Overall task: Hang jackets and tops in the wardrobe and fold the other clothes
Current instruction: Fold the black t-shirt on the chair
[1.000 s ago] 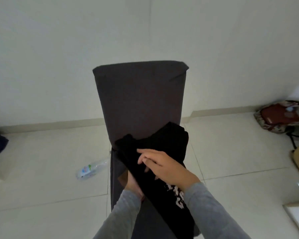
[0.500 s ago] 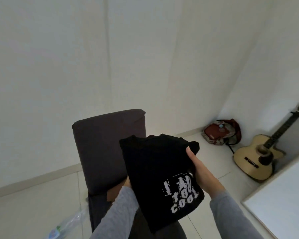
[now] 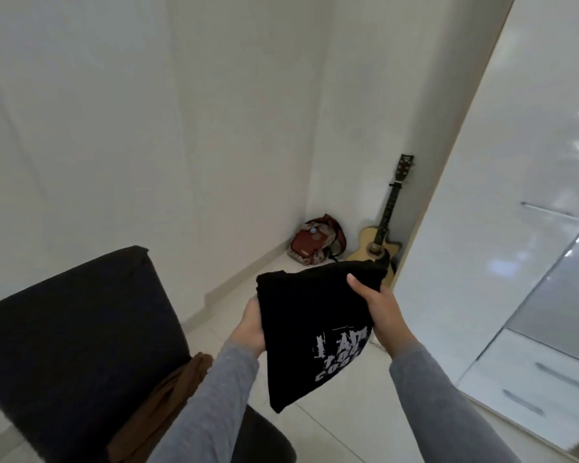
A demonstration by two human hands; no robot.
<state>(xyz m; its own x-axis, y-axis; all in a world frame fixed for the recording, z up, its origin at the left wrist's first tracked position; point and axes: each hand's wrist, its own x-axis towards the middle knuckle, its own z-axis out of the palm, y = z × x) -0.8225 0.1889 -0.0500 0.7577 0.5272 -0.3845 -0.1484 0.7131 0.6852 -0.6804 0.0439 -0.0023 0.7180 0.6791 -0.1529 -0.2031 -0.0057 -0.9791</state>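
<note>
A folded black T-shirt (image 3: 308,325) with white print is held up in front of me, above the floor. My left hand (image 3: 249,325) grips its left edge from underneath, fingers hidden behind the cloth. My right hand (image 3: 378,309) holds the right edge, thumb on top of the fabric. A brown garment (image 3: 168,396) lies on the seat of the dark chair (image 3: 77,329) at my lower left. The glossy white wardrobe (image 3: 515,195) stands at the right, with drawers (image 3: 542,379) low down.
In the far corner lean an acoustic guitar (image 3: 380,242) and a red patterned backpack (image 3: 315,242). White walls run behind the chair. Pale floor tiles (image 3: 341,422) lie between the chair and the wardrobe.
I have turned to the right, away from the chair. The black T-shirt has come off the chair and travelled right with both hands, toward the wardrobe, which has come into view.
</note>
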